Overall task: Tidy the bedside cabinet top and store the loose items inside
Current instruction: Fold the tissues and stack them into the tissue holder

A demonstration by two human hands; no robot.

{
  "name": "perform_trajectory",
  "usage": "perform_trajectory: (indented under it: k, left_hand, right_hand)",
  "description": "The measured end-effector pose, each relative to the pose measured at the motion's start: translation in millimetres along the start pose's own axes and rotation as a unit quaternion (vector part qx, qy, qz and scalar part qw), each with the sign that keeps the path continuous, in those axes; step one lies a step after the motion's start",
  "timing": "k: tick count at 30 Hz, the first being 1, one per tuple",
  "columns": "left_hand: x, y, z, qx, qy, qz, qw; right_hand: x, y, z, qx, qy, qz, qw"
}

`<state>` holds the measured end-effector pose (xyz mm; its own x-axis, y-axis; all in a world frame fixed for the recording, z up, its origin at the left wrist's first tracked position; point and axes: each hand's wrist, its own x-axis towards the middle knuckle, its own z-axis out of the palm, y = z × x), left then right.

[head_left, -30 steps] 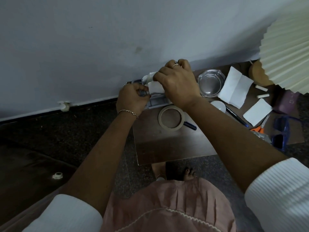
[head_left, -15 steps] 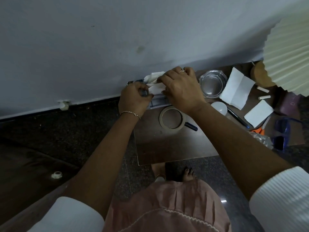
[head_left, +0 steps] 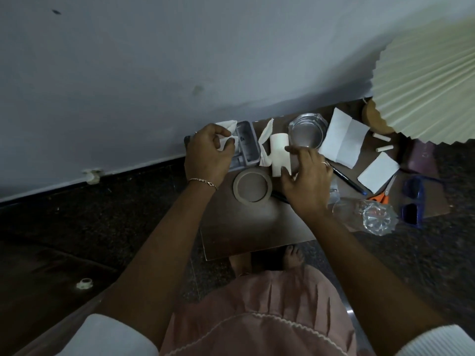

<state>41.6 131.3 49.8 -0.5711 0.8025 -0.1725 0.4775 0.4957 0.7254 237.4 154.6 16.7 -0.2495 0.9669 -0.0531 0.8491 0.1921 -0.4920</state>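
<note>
My left hand pinches a soft tissue scrap over the tray. My right hand, spread, maybe touches the light tissue roll beside the tray; I would hold its sides gently.

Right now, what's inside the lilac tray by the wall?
In the tray, only small dark marks show; the left hand, pinching a crumpled tissue, covers its left part.

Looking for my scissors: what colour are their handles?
Orange; the scissor handles show in the head view, the only one.

Cream pleated lampshade, blue sunglasses, orange scissors, white tissue.
</note>
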Motion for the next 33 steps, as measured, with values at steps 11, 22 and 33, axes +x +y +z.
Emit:
perform_trajectory:
  k: [11,22,33]
  left_hand:
    - [5,37,59,0.137,-0.07,0.032,0.988]
    - [16,47,78,0.274,-0.054,0.015,0.96]
    - [-4,73,22,-0.112,-0.068,-0.158,0.979]
  right_hand:
    - [9,27,-8,0.093,-0.077,0.035,0.992]
    - [24,41,-13,0.134,-0.138,-0.013,0.981]
    - [54,6,-47,0.373,-0.143,0.125,0.908]
